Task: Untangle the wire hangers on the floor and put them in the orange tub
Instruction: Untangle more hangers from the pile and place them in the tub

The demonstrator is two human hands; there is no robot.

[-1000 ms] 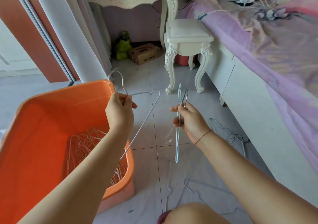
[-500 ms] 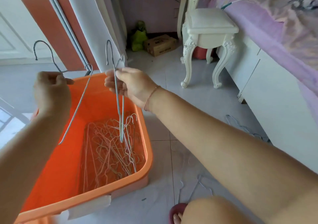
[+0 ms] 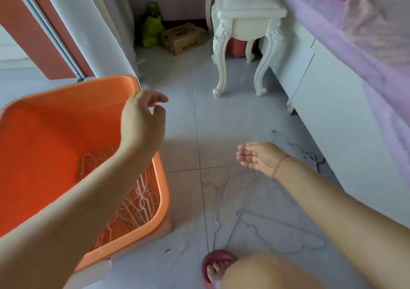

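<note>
The orange tub (image 3: 66,93) stands on the floor at the left, with several pale wire hangers (image 3: 137,204) piled inside. My left hand (image 3: 142,120) hovers over the tub's right rim, fingers loosely apart, holding nothing. My right hand (image 3: 259,159) is low over the tiles, palm up and fingers spread, empty. Several thin wire hangers (image 3: 235,182) lie tangled on the floor just below and in front of that hand. More hangers (image 3: 277,233) lie nearer my knee, and another bunch of hangers (image 3: 297,149) sits by the bed base.
A white carved stool (image 3: 246,11) stands ahead, with a cardboard box (image 3: 184,38) and a green bag (image 3: 150,29) behind it. The bed (image 3: 355,44) with its white base runs along the right. My foot in a pink slipper (image 3: 215,266) is at the bottom.
Both hands have let go of the hangers they held over the tub. My right hand has swung right and down to the floor hangers; my left stays above the tub rim.
</note>
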